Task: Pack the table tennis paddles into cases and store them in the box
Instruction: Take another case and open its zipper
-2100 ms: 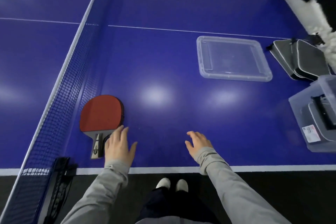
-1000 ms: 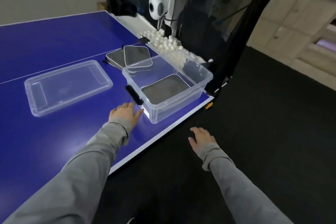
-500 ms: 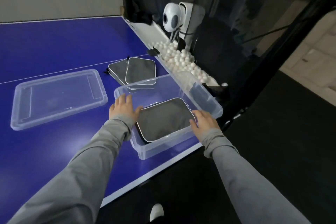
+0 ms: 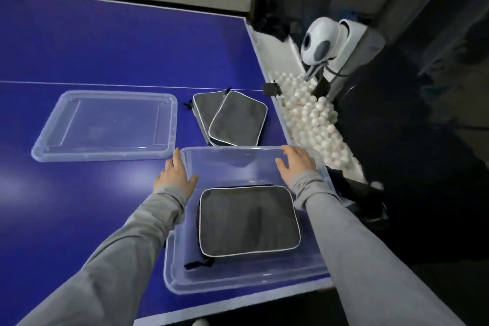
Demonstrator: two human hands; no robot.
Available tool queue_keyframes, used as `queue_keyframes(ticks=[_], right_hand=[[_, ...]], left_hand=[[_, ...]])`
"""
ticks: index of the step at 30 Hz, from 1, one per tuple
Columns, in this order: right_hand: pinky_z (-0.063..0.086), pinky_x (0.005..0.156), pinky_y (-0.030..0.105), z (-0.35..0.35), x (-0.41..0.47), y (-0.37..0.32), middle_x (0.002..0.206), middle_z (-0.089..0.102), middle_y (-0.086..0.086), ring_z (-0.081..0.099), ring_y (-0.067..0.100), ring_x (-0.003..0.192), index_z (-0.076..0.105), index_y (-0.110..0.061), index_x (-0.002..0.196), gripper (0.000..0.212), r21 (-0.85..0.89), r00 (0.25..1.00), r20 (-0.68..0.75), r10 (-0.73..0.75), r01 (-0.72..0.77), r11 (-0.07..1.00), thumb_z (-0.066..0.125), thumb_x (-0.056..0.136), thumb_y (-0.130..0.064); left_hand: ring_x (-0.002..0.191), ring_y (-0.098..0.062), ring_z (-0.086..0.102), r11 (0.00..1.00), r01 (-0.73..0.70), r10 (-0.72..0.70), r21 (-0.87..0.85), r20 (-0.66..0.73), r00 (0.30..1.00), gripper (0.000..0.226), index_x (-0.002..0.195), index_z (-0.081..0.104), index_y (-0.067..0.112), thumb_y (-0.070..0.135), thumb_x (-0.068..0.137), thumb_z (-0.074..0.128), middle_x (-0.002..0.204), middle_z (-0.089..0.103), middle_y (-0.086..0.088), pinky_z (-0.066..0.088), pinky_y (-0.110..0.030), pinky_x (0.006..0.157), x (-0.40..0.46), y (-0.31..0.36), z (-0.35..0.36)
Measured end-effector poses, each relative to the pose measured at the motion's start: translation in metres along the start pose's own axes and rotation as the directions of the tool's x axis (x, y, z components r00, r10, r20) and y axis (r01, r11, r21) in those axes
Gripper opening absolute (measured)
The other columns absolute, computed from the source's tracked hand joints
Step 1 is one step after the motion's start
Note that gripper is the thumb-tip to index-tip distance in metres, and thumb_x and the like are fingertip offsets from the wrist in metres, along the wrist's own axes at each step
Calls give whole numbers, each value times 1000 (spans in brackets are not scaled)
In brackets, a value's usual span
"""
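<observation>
Clear box (image 4: pixel 264 276) stands on the blue desk (image 4: pixel 105 42), at its near right corner. One dark case (image 4: pixel 248 219) with white piping lies flat inside the box, toward the near end. Two more cases (image 4: pixel 232 119) lie on the desk just beyond the box, overlapping, the upper one tilted across the lower. Whether any case holds a paddle cannot be told.

Left hand (image 4: pixel 176 178): grip released, fingers straight, laid against the box's left wall near the far corner. Right hand (image 4: pixel 297 164): grip released, fingers loosely spread over the box's far right rim; actual contact cannot be confirmed. Both arms wear grey sleeves.

Clear lid (image 4: pixel 105 124) lies flat on the desk, left of the cases and beyond the left hand. Along the desk's right edge, a trough holds many white balls (image 4: pixel 315 116); a white machine (image 4: pixel 322 45) stands above it.
</observation>
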State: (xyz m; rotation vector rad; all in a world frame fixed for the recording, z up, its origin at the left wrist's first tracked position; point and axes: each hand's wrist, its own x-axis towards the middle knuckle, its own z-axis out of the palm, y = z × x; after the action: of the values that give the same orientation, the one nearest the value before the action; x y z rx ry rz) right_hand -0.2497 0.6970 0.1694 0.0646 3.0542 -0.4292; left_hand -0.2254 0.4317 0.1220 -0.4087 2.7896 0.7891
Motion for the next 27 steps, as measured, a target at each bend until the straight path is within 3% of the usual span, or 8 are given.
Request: queue_keyframes(ticks=[8, 12, 15, 18, 21, 23, 25, 27], right_hand=[[41, 97, 43, 21, 138, -5, 119, 60, 16, 50, 35, 115, 51, -10, 124, 38, 31, 988, 79, -133, 131, 991, 52, 90, -26], [36, 102, 35, 45, 189, -13, 132, 52, 17, 47, 34, 123, 44, -6, 130, 47, 91, 959, 275, 64, -93, 992, 51, 91, -31], [33, 106, 33, 63, 212, -19, 141, 44, 16, 48, 31, 121, 37, -3, 136, 57, 124, 864, 458, 209, -295, 947, 54, 90, -32], [36, 103, 33, 82, 227, -24, 132, 51, 13, 51, 27, 115, 37, -3, 136, 61, 193, 775, 551, 310, -479, 856, 59, 88, -33], [41, 97, 30, 93, 234, -22, 137, 45, 10, 48, 25, 124, 37, -6, 138, 60, 185, 742, 578, 338, -523, 832, 57, 89, -35], [48, 83, 27, 103, 240, -17, 143, 39, 11, 42, 27, 130, 30, -4, 141, 62, 297, 697, 655, 292, -592, 749, 55, 91, -32], [45, 96, 33, 108, 241, -15, 129, 49, 14, 44, 28, 127, 36, 1, 133, 63, 244, 654, 684, 323, -622, 744, 52, 90, -42], [37, 108, 35, 114, 242, -10, 90, 56, 11, 52, 26, 108, 52, 0, 98, 52, 178, 642, 681, 354, -613, 769, 50, 89, -50]], left_hand=[[96, -46, 56, 994, 91, -96, -55, -84, 992, 79, 149, 7, 23, 13, 88, 55, 135, 39, -14, 47, -47, 80, 5, -3, 14], [97, -47, 56, 992, 123, -126, -33, -111, 986, 80, 149, 9, 21, 25, 87, 60, 134, 41, -14, 45, -44, 74, 9, -7, 19], [97, -47, 56, 990, 121, -128, -71, -120, 984, 80, 149, 12, 21, 28, 86, 61, 133, 43, -14, 47, -46, 76, 10, -9, 21], [90, -44, 59, 990, 118, -127, -74, -133, 983, 80, 149, 14, 22, 30, 85, 62, 133, 45, -13, 49, -47, 76, 9, -9, 21], [86, -42, 60, 989, 123, -133, -76, -132, 982, 81, 149, 15, 21, 33, 84, 63, 134, 45, -11, 49, -47, 78, 9, -8, 21], [86, -42, 60, 988, 128, -138, -82, -136, 981, 82, 148, 16, 22, 35, 84, 64, 135, 45, -10, 49, -46, 79, 8, -6, 20], [84, -42, 60, 989, 127, -137, -78, -139, 981, 82, 148, 17, 22, 37, 83, 64, 135, 45, -9, 49, -47, 80, 8, -5, 19], [84, -41, 60, 990, 126, -135, -68, -137, 981, 83, 148, 17, 21, 38, 83, 64, 134, 45, -9, 49, -47, 80, 7, -4, 18]])
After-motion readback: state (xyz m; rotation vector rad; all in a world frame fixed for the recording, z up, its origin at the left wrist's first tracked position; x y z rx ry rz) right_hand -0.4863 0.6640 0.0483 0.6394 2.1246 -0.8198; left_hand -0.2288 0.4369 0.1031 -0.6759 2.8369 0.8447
